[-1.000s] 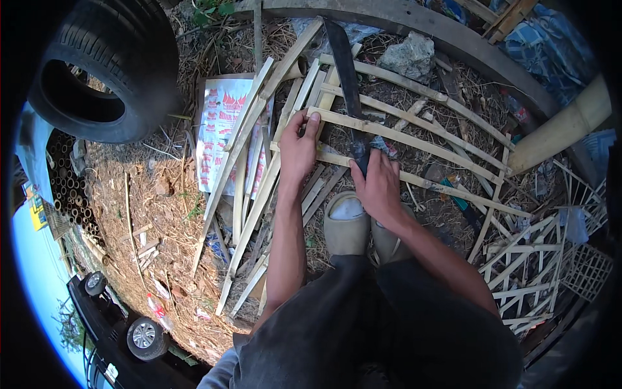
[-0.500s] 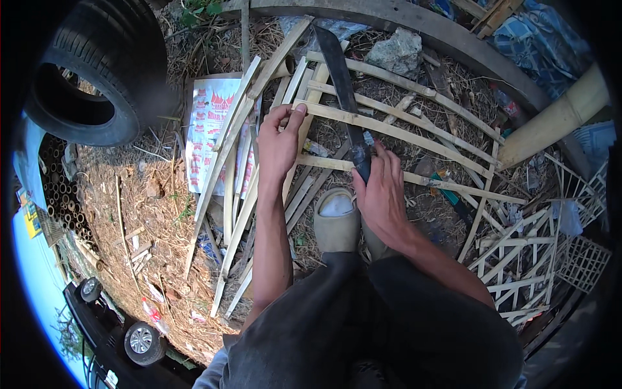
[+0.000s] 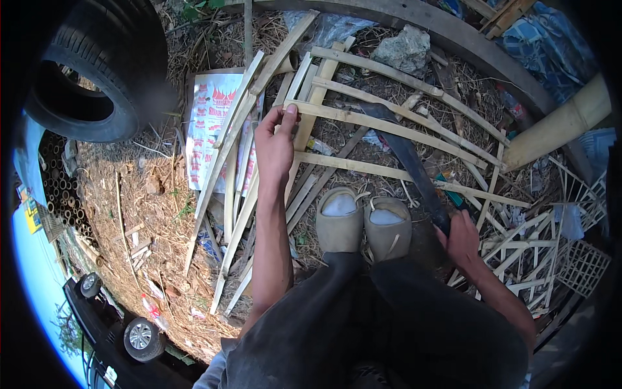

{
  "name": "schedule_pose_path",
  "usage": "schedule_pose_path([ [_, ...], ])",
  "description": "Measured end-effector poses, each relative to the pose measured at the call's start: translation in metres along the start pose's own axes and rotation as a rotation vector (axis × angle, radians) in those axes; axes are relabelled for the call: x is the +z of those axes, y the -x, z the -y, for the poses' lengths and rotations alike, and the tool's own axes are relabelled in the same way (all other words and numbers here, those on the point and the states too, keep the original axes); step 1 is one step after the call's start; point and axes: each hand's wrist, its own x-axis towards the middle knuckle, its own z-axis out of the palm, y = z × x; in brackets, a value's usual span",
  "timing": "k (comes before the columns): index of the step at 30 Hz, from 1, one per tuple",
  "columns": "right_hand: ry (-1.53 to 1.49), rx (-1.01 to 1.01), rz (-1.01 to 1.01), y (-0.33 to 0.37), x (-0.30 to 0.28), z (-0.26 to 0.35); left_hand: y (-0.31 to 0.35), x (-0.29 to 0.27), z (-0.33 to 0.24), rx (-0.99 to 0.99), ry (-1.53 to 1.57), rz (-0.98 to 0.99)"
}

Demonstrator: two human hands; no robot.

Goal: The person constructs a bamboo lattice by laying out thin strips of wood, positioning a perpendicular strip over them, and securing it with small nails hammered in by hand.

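My left hand [image 3: 275, 144] pinches the left end of a pale split bamboo strip [image 3: 395, 131] between thumb and fingers. That strip runs off to the right, with other strips lying roughly alongside it, such as a farther strip [image 3: 382, 65] and a nearer one [image 3: 353, 166]. An upright bamboo slat [image 3: 319, 91] passes under their left ends. On the right, my right hand [image 3: 462, 241] is closed round the handle of a dark machete [image 3: 409, 155]. Its blade slants up and left, its tip close to the held strip. Whether the blade touches the strips I cannot tell.
Both my shoes [image 3: 339, 227] stand just below the strips. Long bamboo slats [image 3: 227, 155] lie left over a printed sheet [image 3: 210, 104]. A tyre [image 3: 97, 71] stands far left, a rock [image 3: 403, 50] behind. At right are a thick bamboo pole [image 3: 557, 120] and a slat lattice [image 3: 521, 253].
My right hand has drawn the machete right and toward me, so the blade now slants, and my second shoe shows fully. My left hand has barely moved, still holding the strip's end.
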Motion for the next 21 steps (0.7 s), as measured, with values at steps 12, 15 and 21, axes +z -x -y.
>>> schedule_pose_path([
  [12, 0.092, 0.454, -0.241, 0.238, -0.004, -0.08, -0.008, 0.005, -0.003, -0.12, -0.123, 0.233],
  [15, 0.07, 0.787, -0.318, 0.217, 0.026, -0.043, -0.008, -0.005, -0.002, -0.195, -0.058, 0.248],
  [21, 0.048, 1.023, -0.386, 0.176, 0.082, -0.035, -0.015, -0.003, 0.002, -0.156, -0.241, 0.21],
])
